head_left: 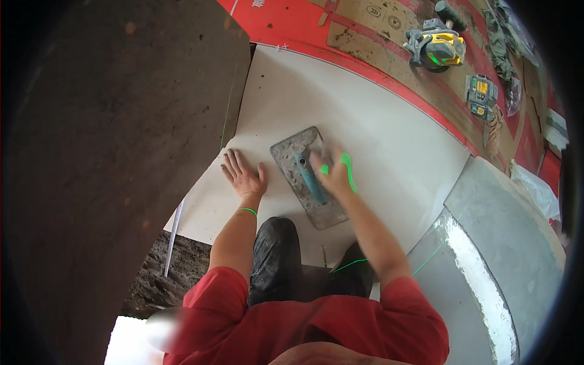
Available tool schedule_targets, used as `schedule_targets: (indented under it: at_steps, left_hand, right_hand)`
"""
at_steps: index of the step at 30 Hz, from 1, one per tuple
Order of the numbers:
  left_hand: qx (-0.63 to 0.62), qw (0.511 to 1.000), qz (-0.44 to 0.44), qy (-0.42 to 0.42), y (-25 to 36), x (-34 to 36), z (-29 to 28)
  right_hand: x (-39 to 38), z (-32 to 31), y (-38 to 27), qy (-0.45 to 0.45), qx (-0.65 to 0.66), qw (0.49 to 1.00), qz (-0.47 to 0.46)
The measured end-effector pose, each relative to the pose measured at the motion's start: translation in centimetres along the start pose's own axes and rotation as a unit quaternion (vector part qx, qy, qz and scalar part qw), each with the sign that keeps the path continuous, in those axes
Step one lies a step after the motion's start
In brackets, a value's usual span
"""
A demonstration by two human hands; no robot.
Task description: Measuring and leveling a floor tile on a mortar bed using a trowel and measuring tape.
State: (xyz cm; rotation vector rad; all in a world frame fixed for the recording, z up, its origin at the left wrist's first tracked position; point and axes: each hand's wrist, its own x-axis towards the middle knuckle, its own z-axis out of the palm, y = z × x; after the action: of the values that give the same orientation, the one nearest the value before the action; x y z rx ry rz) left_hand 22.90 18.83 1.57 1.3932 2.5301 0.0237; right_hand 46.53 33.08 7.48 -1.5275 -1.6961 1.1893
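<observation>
Pale slab (371, 115), float (310, 180) atop;
left hand (244, 179) spread; right hand (334, 175) blurred, grip unclear; uneven pressure might crack slab

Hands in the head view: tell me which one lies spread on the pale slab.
The left hand, spread on the pale slab. The right hand, motion-blurred, is instead at the blue-handled float.

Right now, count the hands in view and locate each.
2: the left hand lies with fingers spread on the pale slab; the right hand, blurred, is over the handled grey float.
</observation>
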Motion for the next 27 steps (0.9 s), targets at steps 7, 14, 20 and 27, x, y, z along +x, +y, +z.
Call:
schedule_targets:
  at_steps: [7,14,20,27]
  left_hand:
    - [-0.014,1.0,0.028,0.004,1.6,0.7,2.1]
    - [-0.013,1.0,0.016,-0.004,1.1,0.7,1.4]
    - [0.005,1.0,0.016,-0.013,0.6,0.8,1.5]
    - [-0.018,1.0,0.02,-0.007,0.7,0.8,1.4]
  right_hand:
    - [27.3,4.3,-0.1,0.005,-0.116,0.979,-0.165]
    - [31.1,7.5,-2.5,-0.127,-0.277,0.949,-0.082]
    - [32.1,6.5,-2.3,-0.149,-0.184,0.971,-0.026]
    - [32.4,5.8,-3.0,-0.185,-0.162,0.966,-0.076]
